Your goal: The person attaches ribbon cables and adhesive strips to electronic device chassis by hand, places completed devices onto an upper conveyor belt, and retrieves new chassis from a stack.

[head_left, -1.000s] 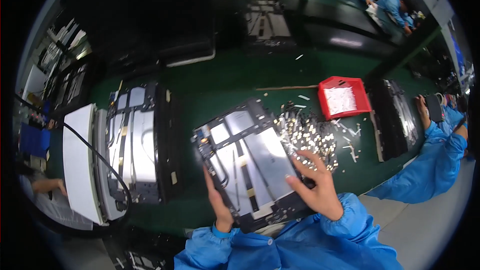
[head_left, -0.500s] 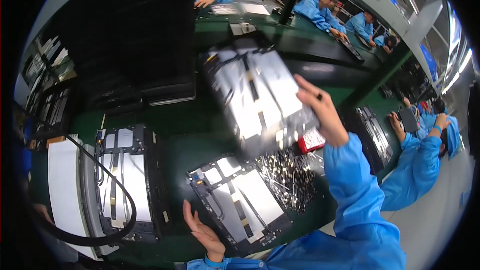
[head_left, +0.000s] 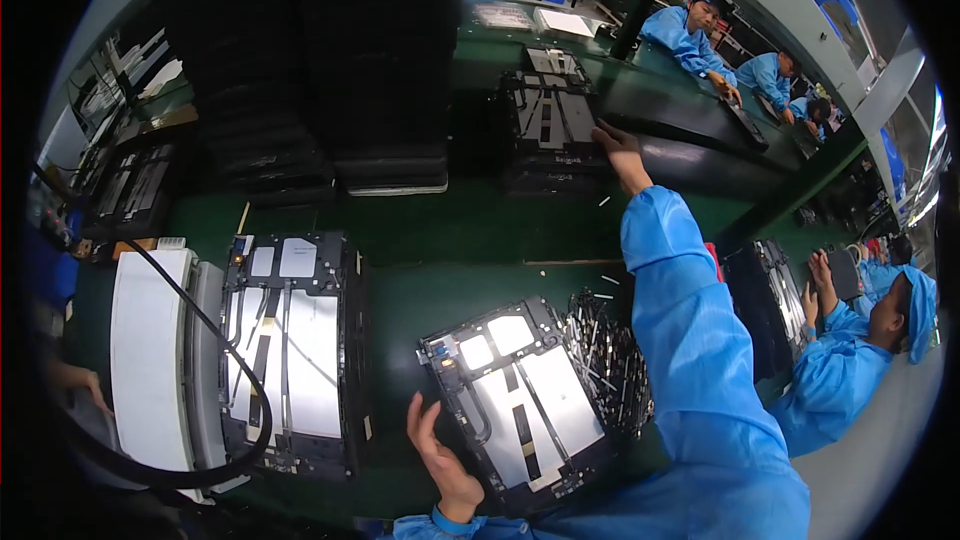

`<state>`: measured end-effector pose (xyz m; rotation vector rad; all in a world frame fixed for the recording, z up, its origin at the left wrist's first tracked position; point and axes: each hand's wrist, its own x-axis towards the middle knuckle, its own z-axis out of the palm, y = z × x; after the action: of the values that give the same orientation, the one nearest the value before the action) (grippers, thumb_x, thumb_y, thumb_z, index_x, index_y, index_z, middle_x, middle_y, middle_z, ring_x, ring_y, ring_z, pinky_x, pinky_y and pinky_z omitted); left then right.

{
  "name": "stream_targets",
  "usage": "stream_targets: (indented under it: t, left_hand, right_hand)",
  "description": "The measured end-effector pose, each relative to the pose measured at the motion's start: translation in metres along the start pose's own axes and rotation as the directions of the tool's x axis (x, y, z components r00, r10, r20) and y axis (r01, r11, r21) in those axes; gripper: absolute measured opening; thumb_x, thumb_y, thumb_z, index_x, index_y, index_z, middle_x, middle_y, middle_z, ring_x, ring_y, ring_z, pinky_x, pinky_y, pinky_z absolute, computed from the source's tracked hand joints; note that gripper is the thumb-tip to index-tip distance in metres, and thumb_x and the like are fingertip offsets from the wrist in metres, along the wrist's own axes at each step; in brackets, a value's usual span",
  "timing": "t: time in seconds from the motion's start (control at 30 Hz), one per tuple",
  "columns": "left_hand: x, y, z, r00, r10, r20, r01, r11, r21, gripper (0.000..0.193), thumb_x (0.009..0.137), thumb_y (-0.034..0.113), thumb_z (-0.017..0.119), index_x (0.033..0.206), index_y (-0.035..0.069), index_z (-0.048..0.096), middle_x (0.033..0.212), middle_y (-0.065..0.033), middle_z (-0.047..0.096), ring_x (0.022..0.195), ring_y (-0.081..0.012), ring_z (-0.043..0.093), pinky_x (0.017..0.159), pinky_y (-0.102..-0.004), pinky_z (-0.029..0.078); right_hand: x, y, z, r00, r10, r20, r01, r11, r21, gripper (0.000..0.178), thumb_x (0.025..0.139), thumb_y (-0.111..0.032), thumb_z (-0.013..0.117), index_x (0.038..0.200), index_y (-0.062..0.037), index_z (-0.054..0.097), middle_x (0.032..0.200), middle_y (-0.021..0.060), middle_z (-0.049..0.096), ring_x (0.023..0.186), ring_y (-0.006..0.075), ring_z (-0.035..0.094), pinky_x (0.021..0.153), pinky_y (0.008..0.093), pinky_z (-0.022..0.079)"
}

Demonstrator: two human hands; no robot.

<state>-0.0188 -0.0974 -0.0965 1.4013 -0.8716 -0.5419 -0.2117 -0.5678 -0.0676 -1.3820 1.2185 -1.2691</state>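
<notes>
At the far middle, my right hand (head_left: 622, 155) grips the right edge of an opened tablet (head_left: 552, 112), a black frame with silver battery packs and dark ribbon cables. This tablet lies on top of a short dark stack. Near the front edge, my left hand (head_left: 445, 465) holds nothing, its fingers apart. It is beside the left edge of another opened tablet (head_left: 560, 395), which lies tilted on the green table with its silver batteries facing up. A pile of small, thin metallic and black pieces (head_left: 615, 370) sits right of this tablet, partly behind my right sleeve.
At left stand a stack of opened tablets (head_left: 290, 340), a white box-like block (head_left: 150, 360) and a looping black cable (head_left: 262, 420). Tall black tray stacks (head_left: 375, 70) rise behind. A green post (head_left: 790, 190) and co-workers in blue are at right.
My right hand has carried the opened tablet away from me onto the far stack. My left hand stays by the near tablet. The view has shifted.
</notes>
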Motion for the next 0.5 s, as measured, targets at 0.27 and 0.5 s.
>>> stream_targets:
  t: [0.27, 0.5]
  left_hand:
    - [0.007, -0.004, 0.002, 0.996, 0.093, 0.019, -0.094, 0.994, 0.057, 0.068, 0.095, 0.054, 0.017, 0.118, -0.001, 0.051, 0.132, -0.0211, 0.039, 0.124, -0.0340, 0.037, 0.105, -0.0417, 0.025]
    - [-0.004, -0.010, -0.010, 0.998, 0.062, -0.019, -0.063, 0.998, -0.009, 0.051, 0.099, 0.039, 0.026, 0.122, -0.001, 0.047, 0.131, -0.0197, 0.040, 0.123, -0.0329, 0.039, 0.104, -0.0380, 0.027]
  right_hand:
    - [-0.020, -0.056, -0.033, 0.884, -0.467, 0.036, 0.362, 0.633, -0.684, 0.031, 0.083, -0.027, 0.058, 0.105, -0.0051, 0.066, 0.099, 0.0173, 0.066, 0.093, 0.0324, 0.063, 0.079, 0.0364, 0.048]
    - [-0.245, -0.145, -0.004, 0.776, -0.150, 0.613, 0.548, 0.641, -0.537, 0.023, 0.080, -0.012, 0.062, 0.096, 0.0048, 0.063, 0.083, 0.0219, 0.063, 0.074, 0.0330, 0.064, 0.066, 0.0360, 0.050]
